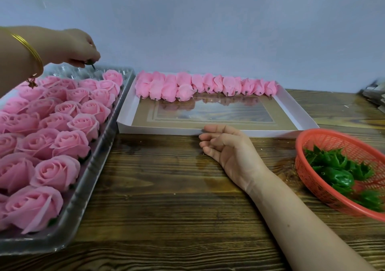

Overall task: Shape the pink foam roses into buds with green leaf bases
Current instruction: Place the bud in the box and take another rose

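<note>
The left hand (81,47) pinches a small dark green pointed base (91,63), with the soft, light pink foam roses (70,143) just below its fingertips, likely crushable and best gripped by the firmer underside, while the right hand (227,147), fingers loosely curled, holds nothing.

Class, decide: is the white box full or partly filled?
Partly filled: buds line only the far edge of the white box; the near floor is bare.

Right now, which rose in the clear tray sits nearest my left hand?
The lone rose at the clear tray's far right corner, in the back row, just below your left hand pinching a stem.
</note>
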A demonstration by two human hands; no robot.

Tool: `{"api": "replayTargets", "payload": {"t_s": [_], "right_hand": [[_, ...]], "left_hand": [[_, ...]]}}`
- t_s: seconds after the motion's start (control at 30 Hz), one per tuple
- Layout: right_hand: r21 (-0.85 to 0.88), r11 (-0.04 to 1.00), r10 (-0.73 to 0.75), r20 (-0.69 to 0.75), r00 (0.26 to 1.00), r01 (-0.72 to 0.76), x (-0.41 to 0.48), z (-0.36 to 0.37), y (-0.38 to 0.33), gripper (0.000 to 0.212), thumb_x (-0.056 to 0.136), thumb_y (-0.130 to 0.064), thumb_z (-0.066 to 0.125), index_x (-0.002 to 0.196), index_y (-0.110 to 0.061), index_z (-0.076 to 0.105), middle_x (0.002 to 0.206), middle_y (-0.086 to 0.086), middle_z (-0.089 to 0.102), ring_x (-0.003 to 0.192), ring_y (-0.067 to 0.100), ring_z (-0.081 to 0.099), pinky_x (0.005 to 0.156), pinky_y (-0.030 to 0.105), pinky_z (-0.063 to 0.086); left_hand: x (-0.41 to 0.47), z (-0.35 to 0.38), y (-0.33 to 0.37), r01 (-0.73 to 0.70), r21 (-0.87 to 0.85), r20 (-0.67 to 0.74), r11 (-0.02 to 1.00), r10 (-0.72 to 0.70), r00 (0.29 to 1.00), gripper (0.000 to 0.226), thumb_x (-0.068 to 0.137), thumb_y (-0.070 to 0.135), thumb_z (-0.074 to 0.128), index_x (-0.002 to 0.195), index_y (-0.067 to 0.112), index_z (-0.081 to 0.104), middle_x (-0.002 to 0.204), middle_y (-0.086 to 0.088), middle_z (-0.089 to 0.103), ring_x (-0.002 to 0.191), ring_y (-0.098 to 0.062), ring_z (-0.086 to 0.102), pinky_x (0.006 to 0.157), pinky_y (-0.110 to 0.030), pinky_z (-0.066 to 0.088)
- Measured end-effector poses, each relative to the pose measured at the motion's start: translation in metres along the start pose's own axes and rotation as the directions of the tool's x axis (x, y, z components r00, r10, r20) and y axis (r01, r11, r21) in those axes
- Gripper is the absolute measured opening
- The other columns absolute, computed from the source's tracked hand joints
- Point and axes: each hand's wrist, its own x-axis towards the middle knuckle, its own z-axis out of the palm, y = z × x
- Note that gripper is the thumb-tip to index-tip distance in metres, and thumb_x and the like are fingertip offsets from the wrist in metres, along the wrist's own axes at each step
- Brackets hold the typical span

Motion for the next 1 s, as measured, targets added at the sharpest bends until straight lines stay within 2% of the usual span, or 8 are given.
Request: {"api": "replayTargets", "payload": {"t_s": [0.07,0.17,0.37,0.53,0.7,0.83,1.0], "right_hand": [[-0.006,1.000,0.001,0.000,1.000,-0.001,0.000,0.000,0.000,0.033,0.078,0.018,0.043,0.099,0.003,0.063,0.077,0.012,0.068,0.066,0.017,0.067,0.061,0.022,0.056],[-0.009,1.000,0.004,0.006,1.000,-0.004,-0.001,0.000,-0.001,0.033,0.079,0.019,0.043,0.100,0.003,0.063,0.077,0.012,0.068,0.065,0.017,0.067,0.062,0.022,0.056],[-0.015,1.000,0.008,0.004,1.000,-0.008,-0.002,0.002,-0.001,0.034,0.080,0.020,0.042,0.101,0.004,0.062,0.078,0.012,0.066,0.066,0.017,0.065,0.064,0.021,0.056],[-0.013,1.000,0.010,0.000,1.000,-0.010,-0.001,0.002,-0.001,0.034,0.080,0.020,0.041,0.101,0.004,0.062,0.077,0.012,0.066,0.065,0.016,0.066,0.063,0.021,0.056],[-0.014,1.000,0.006,-0.001,1.000,-0.006,-0.001,0.002,0.000,0.034,0.080,0.020,0.041,0.100,0.003,0.063,0.076,0.011,0.067,0.065,0.016,0.066,0.062,0.021,0.055],[-0.014,1.000,0.005,0.004,1.000,-0.005,-0.001,0.002,0.000,0.034,0.080,0.020,0.041,0.100,0.004,0.063,0.076,0.011,0.067,0.066,0.016,0.066,0.062,0.021,0.056],[-0.019,1.000,0.006,0.005,1.000,-0.006,0.000,0.001,-0.001,0.034,0.079,0.020,0.042,0.100,0.004,0.063,0.076,0.011,0.067,0.065,0.016,0.066,0.063,0.021,0.056]], "left_hand": [[0.003,0.004,0.000,-0.005,0.015,0.026,1.000,0.004,1.000,0.014,0.093,0.000,0.053,0.105,-0.005,0.059,0.092,-0.019,0.056,0.064,-0.025,0.053,0.057,-0.026,0.048],[0.005,0.014,-0.002,-0.011,0.027,0.073,1.000,0.009,0.997,0.013,0.092,-0.002,0.056,0.104,-0.007,0.061,0.093,-0.019,0.057,0.072,-0.029,0.053,0.056,-0.025,0.046],[0.005,0.032,-0.010,-0.051,0.101,0.113,0.994,0.039,0.993,0.015,0.089,-0.005,0.058,0.101,-0.008,0.066,0.094,-0.021,0.060,0.081,-0.030,0.052,0.071,-0.029,0.040],[0.007,0.037,-0.017,-0.067,0.172,0.111,0.983,0.048,0.993,0.024,0.092,-0.003,0.054,0.113,-0.005,0.065,0.113,-0.025,0.061,0.090,-0.032,0.053,0.078,-0.033,0.041],[0.011,0.038,-0.018,-0.075,0.232,0.148,0.970,0.040,0.988,0.028,0.091,-0.004,0.054,0.117,-0.007,0.063,0.101,-0.018,0.057,0.087,-0.030,0.051,0.073,-0.031,0.040],[0.014,0.041,-0.017,-0.107,0.294,0.163,0.950,0.060,0.985,0.025,0.091,-0.004,0.051,0.112,-0.009,0.064,0.115,-0.027,0.062,0.092,-0.033,0.055,0.083,-0.037,0.045],[0.024,0.047,-0.023,-0.123,0.348,0.188,0.929,0.059,0.980,0.025,0.096,-0.002,0.048,0.117,-0.009,0.059,0.121,-0.030,0.059,0.109,-0.043,0.057,0.083,-0.038,0.044]]}}
